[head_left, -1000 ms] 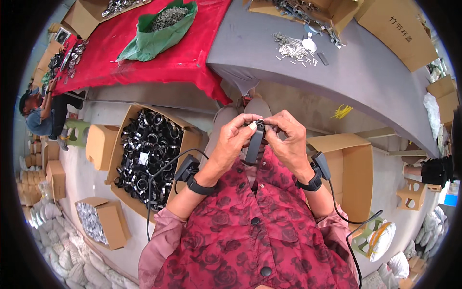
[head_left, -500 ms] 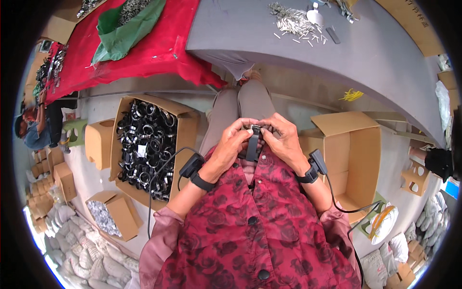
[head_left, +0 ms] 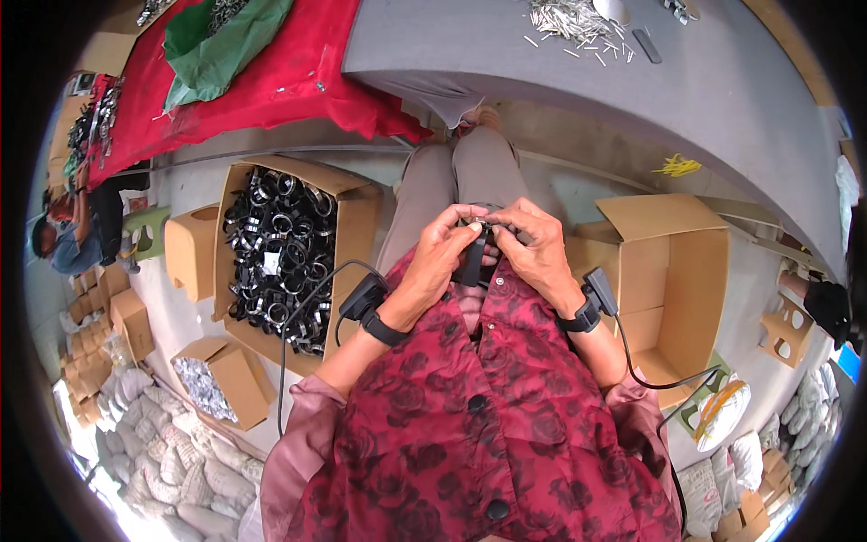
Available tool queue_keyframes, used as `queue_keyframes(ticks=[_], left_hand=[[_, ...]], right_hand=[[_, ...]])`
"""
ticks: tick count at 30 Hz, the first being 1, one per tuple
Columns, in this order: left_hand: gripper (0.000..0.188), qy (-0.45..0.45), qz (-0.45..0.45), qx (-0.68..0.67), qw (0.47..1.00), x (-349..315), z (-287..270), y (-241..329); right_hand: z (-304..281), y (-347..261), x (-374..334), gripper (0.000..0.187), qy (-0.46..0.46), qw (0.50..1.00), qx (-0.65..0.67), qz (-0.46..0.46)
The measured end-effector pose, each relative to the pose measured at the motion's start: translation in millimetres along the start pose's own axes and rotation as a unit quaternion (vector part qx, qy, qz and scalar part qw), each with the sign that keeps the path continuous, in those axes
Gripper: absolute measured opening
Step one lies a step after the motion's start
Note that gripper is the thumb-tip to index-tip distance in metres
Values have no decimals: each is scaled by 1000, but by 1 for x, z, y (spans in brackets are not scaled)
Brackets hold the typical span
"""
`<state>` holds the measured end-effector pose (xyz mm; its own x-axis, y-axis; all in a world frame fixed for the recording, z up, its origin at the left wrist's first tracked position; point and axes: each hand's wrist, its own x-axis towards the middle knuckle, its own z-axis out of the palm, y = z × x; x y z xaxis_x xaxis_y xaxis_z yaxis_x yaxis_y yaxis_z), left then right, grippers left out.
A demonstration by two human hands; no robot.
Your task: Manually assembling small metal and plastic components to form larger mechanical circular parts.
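Above my lap, a black strap (head_left: 471, 260) with a small metal piece at its upper end hangs between my two hands. My left hand (head_left: 440, 253) pinches its top from the left, thumb pressed by the metal piece. From the right, my right hand (head_left: 538, 250) closes its thumb and fingers at the same end. The fingertips partly cover the metal piece, so its exact form is hidden.
Left of my legs stands a cardboard box (head_left: 357, 221) with several black-and-metal ring-shaped parts (head_left: 278, 244). An open cardboard box (head_left: 695, 271) stands at right. Ahead, a grey-covered table (head_left: 433, 45) bears small metal pins (head_left: 573, 20); a red-covered table (head_left: 298, 68) adjoins it. Cables run from both wrists.
My hands have shifted slightly, with the fingers regripping around the metal end. The strap looks more tilted. The view has moved, so the tables sit higher in the picture.
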<state>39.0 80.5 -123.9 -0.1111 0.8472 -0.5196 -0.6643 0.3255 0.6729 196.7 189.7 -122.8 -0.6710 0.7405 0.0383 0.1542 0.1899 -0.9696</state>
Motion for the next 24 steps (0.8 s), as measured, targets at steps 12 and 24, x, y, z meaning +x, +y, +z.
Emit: queue_keyframes(ticks=[12, 24], left_hand=[[27, 41, 39, 82, 995, 0, 6, -3], [29, 63, 65, 89, 992, 2, 6, -13]], right_hand=[[0, -7, -2, 26, -5, 999, 0, 42], [12, -5, -7, 17, 59, 997, 10, 47]])
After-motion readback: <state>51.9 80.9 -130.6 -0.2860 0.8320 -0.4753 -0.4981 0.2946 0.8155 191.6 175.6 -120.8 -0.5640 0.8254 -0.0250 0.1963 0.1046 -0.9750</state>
